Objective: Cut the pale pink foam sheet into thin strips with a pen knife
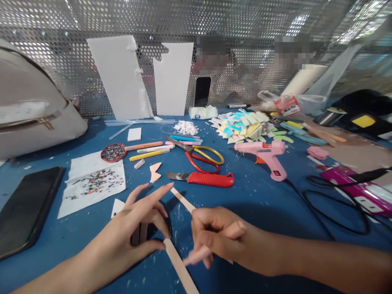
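Observation:
My left hand (139,226) pinches the top end of a flat peach strip (181,269) between thumb and a finger, its index finger stretched out. The strip slants down out of the bottom edge of view. In my right hand (219,234) is a slim pink pen (199,255), somewhat blurred, its lower end at the strip's edge; whether it touches cannot be told. A second peach strip (183,199) runs behind my right fingers, its lower end hidden. Just beyond lie a red-handled box cutter (210,179), a small notched peach piece (155,172) and scissors (196,157).
A pink glue gun (263,155) with its black cord lies right, near a magenta power strip (358,190). Colourful paper scraps (245,124) are heaped behind. Several markers (150,154) lie left of the scissors. A phone (29,208) and white bag (33,106) are left.

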